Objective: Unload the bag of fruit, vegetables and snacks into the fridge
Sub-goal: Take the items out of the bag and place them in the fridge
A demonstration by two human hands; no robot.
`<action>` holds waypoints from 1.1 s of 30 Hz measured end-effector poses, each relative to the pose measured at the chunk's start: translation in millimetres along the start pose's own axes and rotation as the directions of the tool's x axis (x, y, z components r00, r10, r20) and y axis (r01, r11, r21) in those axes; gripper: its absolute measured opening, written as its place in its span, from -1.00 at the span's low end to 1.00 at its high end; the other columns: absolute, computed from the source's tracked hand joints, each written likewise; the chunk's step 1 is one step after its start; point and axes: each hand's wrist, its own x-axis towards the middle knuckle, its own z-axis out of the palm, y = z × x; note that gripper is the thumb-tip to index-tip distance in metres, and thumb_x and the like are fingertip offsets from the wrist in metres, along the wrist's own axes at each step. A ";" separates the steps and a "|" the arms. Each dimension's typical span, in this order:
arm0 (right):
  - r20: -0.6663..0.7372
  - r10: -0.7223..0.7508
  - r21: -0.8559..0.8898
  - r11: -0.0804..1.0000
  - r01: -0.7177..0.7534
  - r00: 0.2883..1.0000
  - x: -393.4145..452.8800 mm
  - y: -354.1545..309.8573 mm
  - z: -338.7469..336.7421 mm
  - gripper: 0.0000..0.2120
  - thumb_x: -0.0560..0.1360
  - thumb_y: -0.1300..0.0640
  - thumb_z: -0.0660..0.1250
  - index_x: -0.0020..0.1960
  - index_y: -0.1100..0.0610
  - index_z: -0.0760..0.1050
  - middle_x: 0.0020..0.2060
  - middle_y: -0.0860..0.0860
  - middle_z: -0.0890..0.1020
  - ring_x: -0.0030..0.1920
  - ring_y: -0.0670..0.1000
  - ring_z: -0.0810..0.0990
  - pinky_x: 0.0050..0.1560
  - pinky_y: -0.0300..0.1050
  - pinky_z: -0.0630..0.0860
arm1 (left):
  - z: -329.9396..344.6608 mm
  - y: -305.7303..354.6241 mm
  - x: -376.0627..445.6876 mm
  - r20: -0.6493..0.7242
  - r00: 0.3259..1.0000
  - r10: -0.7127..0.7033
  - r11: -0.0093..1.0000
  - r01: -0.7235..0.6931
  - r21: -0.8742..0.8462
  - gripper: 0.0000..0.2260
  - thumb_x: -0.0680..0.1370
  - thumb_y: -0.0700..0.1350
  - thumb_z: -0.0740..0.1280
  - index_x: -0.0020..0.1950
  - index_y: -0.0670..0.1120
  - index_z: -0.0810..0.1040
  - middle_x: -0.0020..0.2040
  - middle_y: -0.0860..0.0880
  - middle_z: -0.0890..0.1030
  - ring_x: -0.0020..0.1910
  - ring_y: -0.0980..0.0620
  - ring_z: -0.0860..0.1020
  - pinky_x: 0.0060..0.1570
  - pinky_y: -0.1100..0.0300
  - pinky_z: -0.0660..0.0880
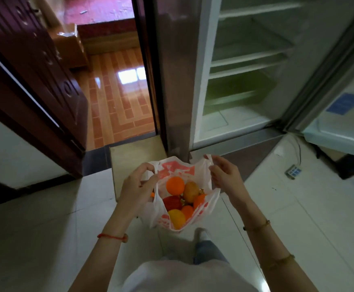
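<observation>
Two hands: left hand [137, 182] and right hand [224, 172] each pinch a handle of thin white-and-red plastic bag [201, 209].
Handling: limp, load-heavy below grips; keep handles.

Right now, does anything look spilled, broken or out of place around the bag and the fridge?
Nothing spilled or damaged. The left hand and right hand hold the bag open by its handles, fruit inside. The fridge stands open, shelves bare. One oddity: a small gadget lies on the floor by a cable.
</observation>
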 end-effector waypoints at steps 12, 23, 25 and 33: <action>-0.169 -0.043 0.041 0.998 0.051 0.985 -2.9 -6.2 -138.1 -0.70 0.57 0.29 0.17 0.23 0.17 0.57 -0.30 0.06 0.58 -0.47 -0.17 0.47 -0.44 -0.29 0.42 | 96.9 102.6 -2.0 0.089 0.986 0.142 0.984 -0.131 -0.121 -0.94 0.62 -0.11 0.30 -0.03 0.04 0.52 -0.23 -0.05 0.64 -0.30 0.01 0.65 -0.44 0.28 0.54; -0.097 -0.239 -0.063 0.970 0.233 0.966 86.1 -68.7 -244.8 -0.69 0.62 0.21 0.15 0.33 0.18 0.48 -0.38 0.01 0.49 -0.41 -0.08 0.47 -0.35 -0.19 0.47 | 157.8 197.8 62.0 -0.124 0.971 0.206 0.960 -0.225 -0.168 -0.90 0.61 -0.08 0.33 -0.10 0.08 0.53 -0.20 -0.10 0.60 -0.24 -0.11 0.65 -0.37 0.13 0.54; -0.081 -0.266 -0.063 0.963 0.262 0.960 107.2 -80.6 -253.6 -0.69 0.63 0.23 0.15 0.33 0.19 0.48 -0.40 -0.01 0.46 -0.48 -0.14 0.41 -0.43 -0.26 0.40 | 164.4 212.0 77.1 -0.156 0.966 0.207 0.959 -0.232 -0.163 -0.91 0.60 -0.07 0.32 -0.10 0.07 0.52 -0.23 -0.05 0.58 -0.27 -0.08 0.64 -0.40 0.16 0.52; -0.057 -0.338 -0.009 0.941 0.338 0.940 185.9 -116.6 -264.1 -0.68 0.62 0.24 0.13 0.32 0.19 0.49 -0.44 -0.07 0.47 -0.53 -0.19 0.40 -0.49 -0.29 0.37 | 172.9 247.7 145.4 -0.232 0.938 0.259 0.948 -0.293 -0.126 -0.89 0.61 -0.09 0.29 -0.11 0.07 0.49 -0.25 0.01 0.56 -0.30 0.02 0.62 -0.44 0.25 0.49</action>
